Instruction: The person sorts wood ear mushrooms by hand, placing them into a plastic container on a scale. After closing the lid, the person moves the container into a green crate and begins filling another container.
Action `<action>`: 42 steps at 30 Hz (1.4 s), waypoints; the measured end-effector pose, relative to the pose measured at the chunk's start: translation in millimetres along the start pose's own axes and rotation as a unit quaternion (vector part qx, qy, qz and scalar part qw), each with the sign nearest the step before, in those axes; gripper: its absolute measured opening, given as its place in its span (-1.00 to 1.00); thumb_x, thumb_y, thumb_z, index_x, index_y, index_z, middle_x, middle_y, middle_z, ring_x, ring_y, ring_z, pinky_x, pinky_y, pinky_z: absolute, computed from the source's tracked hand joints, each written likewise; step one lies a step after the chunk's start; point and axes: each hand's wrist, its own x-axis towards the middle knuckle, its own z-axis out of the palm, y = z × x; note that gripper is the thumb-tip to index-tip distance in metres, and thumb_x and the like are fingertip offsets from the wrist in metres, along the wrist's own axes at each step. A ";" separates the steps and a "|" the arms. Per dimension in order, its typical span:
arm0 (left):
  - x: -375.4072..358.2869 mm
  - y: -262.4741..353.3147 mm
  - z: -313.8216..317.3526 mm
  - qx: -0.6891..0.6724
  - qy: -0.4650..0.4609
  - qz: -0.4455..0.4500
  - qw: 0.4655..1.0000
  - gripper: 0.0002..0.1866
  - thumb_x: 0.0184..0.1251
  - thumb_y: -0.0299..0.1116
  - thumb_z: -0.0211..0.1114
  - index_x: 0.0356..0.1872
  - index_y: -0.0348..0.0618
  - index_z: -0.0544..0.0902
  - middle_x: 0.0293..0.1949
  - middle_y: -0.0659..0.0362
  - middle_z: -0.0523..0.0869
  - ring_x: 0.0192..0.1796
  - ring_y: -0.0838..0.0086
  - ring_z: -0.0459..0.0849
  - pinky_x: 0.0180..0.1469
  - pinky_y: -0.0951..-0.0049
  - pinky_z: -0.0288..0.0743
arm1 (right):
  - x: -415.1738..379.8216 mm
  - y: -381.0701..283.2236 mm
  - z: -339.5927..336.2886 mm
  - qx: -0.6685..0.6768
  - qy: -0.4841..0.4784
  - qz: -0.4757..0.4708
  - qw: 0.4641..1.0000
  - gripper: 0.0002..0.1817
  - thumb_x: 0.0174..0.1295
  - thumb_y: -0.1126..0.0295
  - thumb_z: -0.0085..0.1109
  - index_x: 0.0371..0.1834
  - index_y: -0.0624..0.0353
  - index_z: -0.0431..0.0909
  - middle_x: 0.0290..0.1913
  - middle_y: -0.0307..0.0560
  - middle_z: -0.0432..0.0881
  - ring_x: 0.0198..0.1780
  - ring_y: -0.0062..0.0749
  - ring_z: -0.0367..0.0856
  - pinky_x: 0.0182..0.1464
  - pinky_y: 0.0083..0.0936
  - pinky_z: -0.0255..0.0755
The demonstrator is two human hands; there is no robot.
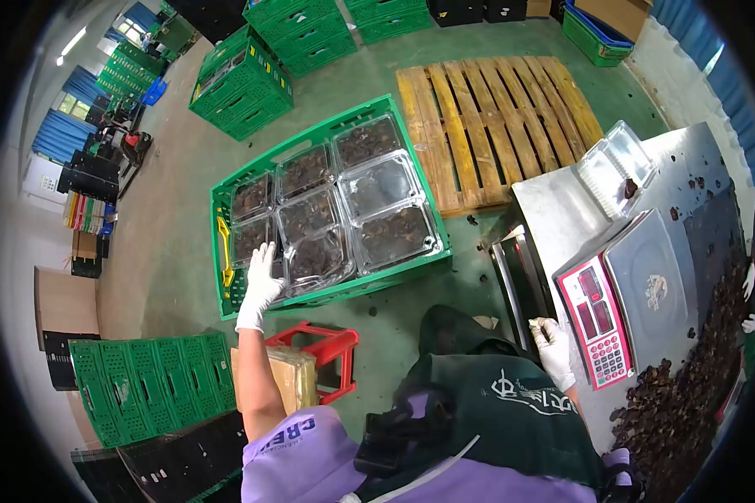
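Note:
My left hand [262, 289], in a white glove, lies with fingers stretched out at the near left corner of a green crate [335, 295]. Its fingertips are against the clear plastic boxes there. Several such boxes fill the crate in rows, with dark brown, crinkled pieces inside; one box [379, 186] near the right side has a shiny lid. My right hand [552, 350], also gloved, rests by the metal table's [554, 210] near edge with its fingers curled in; I see nothing in it. Just right of it stands a digital scale [600, 318] with a bare grey pan.
Loose dark brown pieces [671, 411] are heaped on the table's right. Clear open boxes [617, 168] stand behind the scale. A wooden pallet [499, 126] lies beyond the crate. Near my left arm are a red stool [335, 352] and stacked green crates [155, 381]. Another person's gloved hand [751, 323] shows at far right.

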 end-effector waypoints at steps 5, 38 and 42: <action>-0.5 55.8 -22.4 -0.088 -0.019 -0.056 0.994 0.07 -0.11 0.04 0.46 0.46 -0.10 0.14 0.40 -0.11 0.27 0.49 -0.07 0.06 0.50 0.21 -0.07 | 1.4 4.0 -2.2 -0.063 -0.003 -0.041 0.997 -0.86 0.31 0.44 0.13 -0.20 0.30 0.59 -0.30 -0.02 0.60 -0.25 -0.27 0.60 -0.17 -0.46 0.45; -6.8 31.4 -13.9 -0.499 -0.234 -0.245 0.798 -0.70 -0.05 -0.34 0.50 -0.28 -0.25 0.69 -0.48 0.28 0.65 -0.47 0.64 0.51 -0.37 0.61 0.33 | 157.4 -182.6 246.7 -0.227 -0.445 -0.403 0.767 -0.29 0.14 -0.37 0.00 -0.10 0.13 0.53 -0.27 0.15 0.66 -0.07 0.02 0.57 0.21 -0.22 0.20; -7.8 25.7 -2.2 -0.499 -0.227 -0.258 0.795 -0.72 -0.05 -0.41 0.51 -0.26 -0.22 0.69 -0.44 0.28 0.68 -0.45 0.62 0.53 -0.38 0.58 0.36 | 150.7 -193.1 251.3 -0.275 -0.441 -0.446 0.729 -0.21 0.16 -0.40 -0.09 -0.26 0.26 0.60 -0.35 0.13 0.67 -0.18 -0.05 0.60 0.23 -0.21 0.18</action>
